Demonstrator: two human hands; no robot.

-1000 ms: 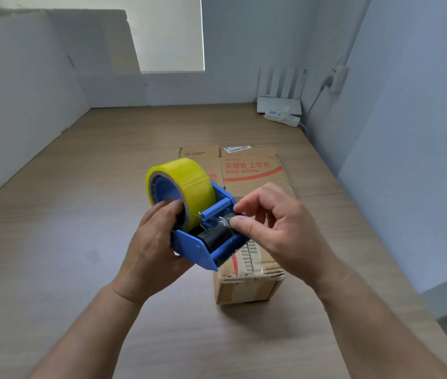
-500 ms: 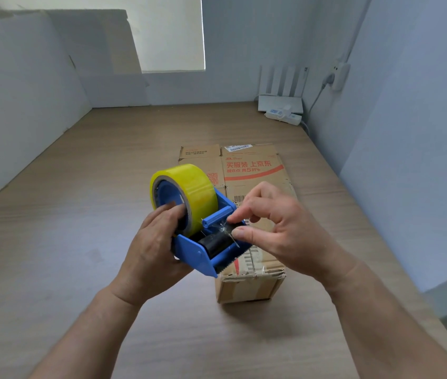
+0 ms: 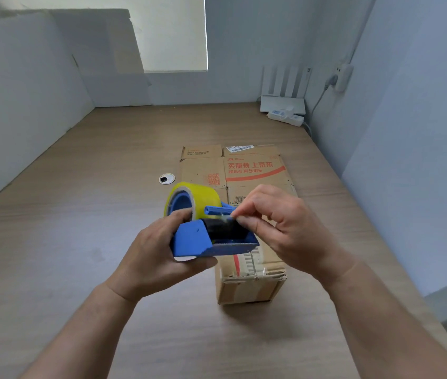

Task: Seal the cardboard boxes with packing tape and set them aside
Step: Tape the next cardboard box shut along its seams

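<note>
A blue tape dispenser (image 3: 192,239) carrying a yellow tape roll (image 3: 203,196) is held above the table, just over the near end of a brown cardboard box (image 3: 247,173). My left hand (image 3: 156,258) grips the dispenser's body from the left and below. My right hand (image 3: 285,228) pinches the clear loose end of the tape (image 3: 227,216) over the dispenser's black roller. The box lies flat on the wooden table (image 3: 80,242) with red print on top and old torn tape at its near edge. The hands and dispenser hide the middle of the box's top.
A round cable hole (image 3: 166,178) sits in the table left of the box. At the back right corner stand a white router (image 3: 283,101) and a power strip (image 3: 286,117). White panels wall the table on the left, back and right.
My left hand has turned the dispenser so its cutter edge faces me and lowered it. My right hand still pinches the tape end at the roller.
</note>
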